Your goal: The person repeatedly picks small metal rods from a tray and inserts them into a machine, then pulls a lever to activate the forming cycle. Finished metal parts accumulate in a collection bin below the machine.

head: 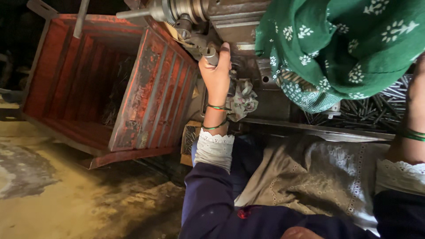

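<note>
- A big red metal bin [133, 88] stands to the left of the left hand, its ribbed side wall close by, dark metal scraps lying inside.
- A grey machine [230, 17] rises just above the left hand, with a round shaft at its top.
- A green patterned cloth [345, 44] hangs to the right of that hand, covering the right hand, so I cannot tell its grip.
- Thin metal rods [376, 110] lie piled beside the right wrist.
- A crumpled rag [243, 99] sits just right of the left wrist.
- The left hand [216, 77] is clenched around a small grey handle [210, 55] on the machine, thumb pointing up.
</note>
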Tool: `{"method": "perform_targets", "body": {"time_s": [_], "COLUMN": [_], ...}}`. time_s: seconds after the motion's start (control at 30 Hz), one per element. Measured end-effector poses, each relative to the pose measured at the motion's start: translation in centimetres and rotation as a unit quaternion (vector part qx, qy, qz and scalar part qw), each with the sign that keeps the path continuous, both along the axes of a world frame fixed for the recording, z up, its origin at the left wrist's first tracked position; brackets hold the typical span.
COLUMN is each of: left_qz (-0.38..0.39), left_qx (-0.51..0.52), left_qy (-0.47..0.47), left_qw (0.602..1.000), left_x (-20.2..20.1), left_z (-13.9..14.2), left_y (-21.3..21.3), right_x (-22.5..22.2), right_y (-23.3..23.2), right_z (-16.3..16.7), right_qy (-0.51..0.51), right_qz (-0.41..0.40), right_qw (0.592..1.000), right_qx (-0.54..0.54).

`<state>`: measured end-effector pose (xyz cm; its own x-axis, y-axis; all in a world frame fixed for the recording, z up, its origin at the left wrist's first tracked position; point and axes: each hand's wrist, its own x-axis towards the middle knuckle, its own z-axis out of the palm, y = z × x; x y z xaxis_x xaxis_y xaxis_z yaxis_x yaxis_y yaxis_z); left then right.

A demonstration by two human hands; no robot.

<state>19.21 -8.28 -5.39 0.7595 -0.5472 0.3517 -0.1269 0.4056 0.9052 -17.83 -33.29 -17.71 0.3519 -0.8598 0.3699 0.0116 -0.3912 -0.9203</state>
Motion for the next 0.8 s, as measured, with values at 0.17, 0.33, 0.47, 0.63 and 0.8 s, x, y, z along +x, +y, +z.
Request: {"method": "perform_targets", "body": {"time_s": [0.17,0.33,0.47,0.63,0.8], "left_qz": [0.005,0.003,0.009,0.006,0.007], "left_qx": [0.020,0.030,0.022,0.012,0.025], "left_qy": [-0.017,-0.023,-0.038,-0.026,-0.040], "left_qw": [1.000,0.999,0.999,1.000,0.999], "left_x": [0.3,0.6,0.7,0.6,0.9], "left_z": [0.0,0.0,0.1,0.1,0.1], "left_y": [0.0,0.1,0.2,0.2,0.2], "right_x": [-0.9,-0.9,-1.0,0.0,0.4], "right_y": [0.4,1.1,2.5,3.5,3.8], "right_z": [-0.3,-0.5,0.7,2.6,3.5], "right_qy": [-0.012,-0.009,-0.040,-0.104,-0.121], "right_qz": [-0.010,-0.080,-0.072,-0.051,-0.056], "right_qw": [1.000,0.993,0.997,0.993,0.990], "right_qx": [-0.028,0.081,0.009,0.026,0.039]}}
